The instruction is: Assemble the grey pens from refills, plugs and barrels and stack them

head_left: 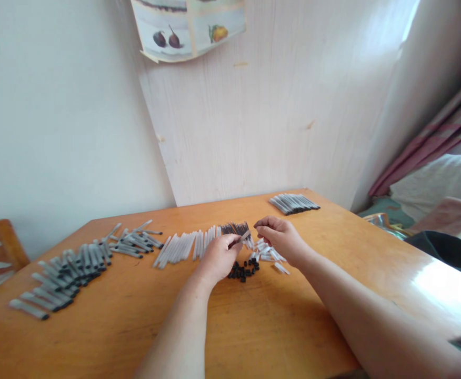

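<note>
My left hand (220, 257) is closed around a thin pen (245, 236), whose light end points up and to the right. Just right of it, my right hand (278, 235) is raised with thumb and fingers pinched; whatever small thing may be between them is too blurred to name. Below the hands lies a heap of short black pen plugs (244, 270). White pen caps (268, 252) are scattered beneath my right hand. Behind the left hand are dark-filled refills (234, 228) and a row of white pen barrels (181, 247).
Many pens with black ends (72, 266) spread across the left of the wooden table (254, 326). Another bundle of pens (293, 203) lies at the back right. A chair (7, 245) stands at left, a black bin (439, 250) beyond the right edge.
</note>
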`<move>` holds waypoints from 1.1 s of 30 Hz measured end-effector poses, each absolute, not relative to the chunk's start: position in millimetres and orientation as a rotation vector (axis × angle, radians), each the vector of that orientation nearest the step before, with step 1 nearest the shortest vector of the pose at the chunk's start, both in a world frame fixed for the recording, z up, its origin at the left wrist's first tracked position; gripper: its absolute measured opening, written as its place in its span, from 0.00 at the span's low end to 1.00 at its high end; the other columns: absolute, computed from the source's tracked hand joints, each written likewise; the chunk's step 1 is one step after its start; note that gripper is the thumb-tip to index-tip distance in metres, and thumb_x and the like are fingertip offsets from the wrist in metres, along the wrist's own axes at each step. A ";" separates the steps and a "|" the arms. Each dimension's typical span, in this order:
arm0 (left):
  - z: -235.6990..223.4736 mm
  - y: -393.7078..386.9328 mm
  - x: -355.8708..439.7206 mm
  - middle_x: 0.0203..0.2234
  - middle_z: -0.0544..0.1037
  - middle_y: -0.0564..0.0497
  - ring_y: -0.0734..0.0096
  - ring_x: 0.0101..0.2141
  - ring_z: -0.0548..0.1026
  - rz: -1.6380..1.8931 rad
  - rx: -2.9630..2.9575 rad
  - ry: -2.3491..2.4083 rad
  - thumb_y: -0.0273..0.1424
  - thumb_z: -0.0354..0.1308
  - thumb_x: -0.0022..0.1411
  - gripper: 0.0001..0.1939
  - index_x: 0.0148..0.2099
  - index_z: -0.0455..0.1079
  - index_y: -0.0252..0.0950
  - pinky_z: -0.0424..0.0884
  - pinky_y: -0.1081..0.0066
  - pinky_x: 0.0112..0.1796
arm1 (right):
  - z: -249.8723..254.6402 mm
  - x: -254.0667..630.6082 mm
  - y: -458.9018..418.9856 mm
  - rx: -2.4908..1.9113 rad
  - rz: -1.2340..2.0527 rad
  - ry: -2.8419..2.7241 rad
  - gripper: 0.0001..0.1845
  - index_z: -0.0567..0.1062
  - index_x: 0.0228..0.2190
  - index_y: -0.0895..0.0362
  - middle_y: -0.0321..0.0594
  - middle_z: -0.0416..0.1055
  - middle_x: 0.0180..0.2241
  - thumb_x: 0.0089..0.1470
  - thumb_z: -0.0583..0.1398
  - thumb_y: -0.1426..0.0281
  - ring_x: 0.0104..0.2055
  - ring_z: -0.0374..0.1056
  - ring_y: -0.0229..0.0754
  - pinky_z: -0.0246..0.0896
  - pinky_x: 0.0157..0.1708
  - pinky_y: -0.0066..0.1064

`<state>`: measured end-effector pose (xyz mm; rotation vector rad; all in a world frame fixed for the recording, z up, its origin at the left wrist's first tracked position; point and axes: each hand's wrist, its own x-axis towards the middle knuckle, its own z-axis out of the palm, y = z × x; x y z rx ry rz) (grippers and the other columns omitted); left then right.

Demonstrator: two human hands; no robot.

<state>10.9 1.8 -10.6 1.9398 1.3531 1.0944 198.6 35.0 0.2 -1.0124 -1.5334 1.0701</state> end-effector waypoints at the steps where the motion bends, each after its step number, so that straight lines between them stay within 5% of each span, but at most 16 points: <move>1: -10.2 1.7 10.8 0.35 0.80 0.49 0.64 0.37 0.76 1.092 1.933 1.362 0.37 0.54 0.60 0.14 0.44 0.77 0.40 0.68 0.68 0.41 | 0.1 200.2 36.0 -1.037 1.052 -1.537 0.09 0.75 0.31 0.57 0.33 0.68 0.23 0.47 0.57 0.68 0.21 0.58 0.33 0.52 0.22 0.25; 22: -8.5 3.2 4.5 0.38 0.80 0.49 0.67 0.39 0.75 1.041 1.999 1.471 0.35 0.52 0.62 0.14 0.45 0.74 0.38 0.67 0.70 0.42 | -5.5 204.1 32.0 -1.257 0.439 -2.506 0.07 0.77 0.29 0.53 0.38 0.74 0.30 0.44 0.62 0.67 0.31 0.67 0.39 0.53 0.27 0.27; 33: -7.2 1.4 7.1 0.43 0.79 0.49 0.66 0.42 0.76 1.051 1.992 1.492 0.35 0.52 0.62 0.15 0.48 0.74 0.39 0.69 0.71 0.42 | -2.2 208.8 40.3 -1.179 0.836 -1.980 0.06 0.73 0.28 0.58 0.33 0.68 0.22 0.44 0.59 0.70 0.24 0.61 0.35 0.52 0.23 0.25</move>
